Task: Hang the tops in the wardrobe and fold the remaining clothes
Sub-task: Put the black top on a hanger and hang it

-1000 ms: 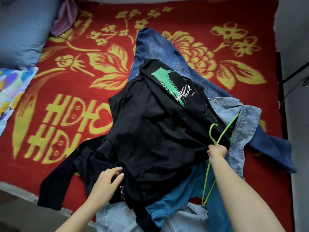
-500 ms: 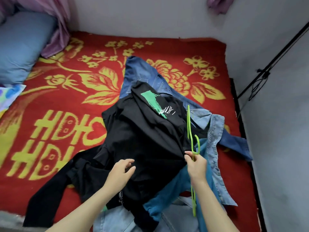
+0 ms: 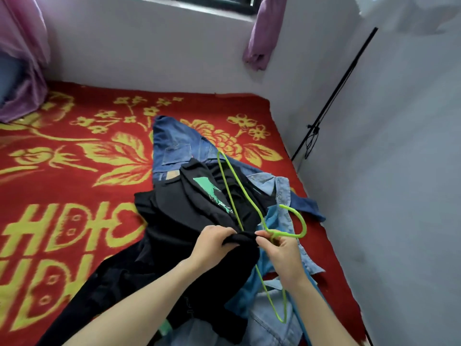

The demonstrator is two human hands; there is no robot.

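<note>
A pile of clothes lies on the red and yellow blanket [image 3: 74, 221]. On top is a black top [image 3: 179, 216] with a green print. My left hand [image 3: 214, 245] grips a bunched edge of that black top. My right hand [image 3: 279, 253] pinches the neck of a thin green hanger [image 3: 237, 188], whose hook curls to the right and whose arms reach up over the black top and down over the light denim shirt [image 3: 282, 196]. Dark blue jeans [image 3: 174, 141] lie behind the pile, and a teal garment [image 3: 252, 288] shows under my right wrist.
Grey walls close the bed's back and right sides. A black rod [image 3: 334, 96] with a cord leans in the right corner. Purple curtains [image 3: 264, 28] hang at the window, and more purple cloth [image 3: 22, 71] hangs at the far left.
My left hand has taken hold of the black top's edge and lifted it. My right hand has turned the green hanger so its hook points right, beside the gathered cloth. The view has tilted up.
</note>
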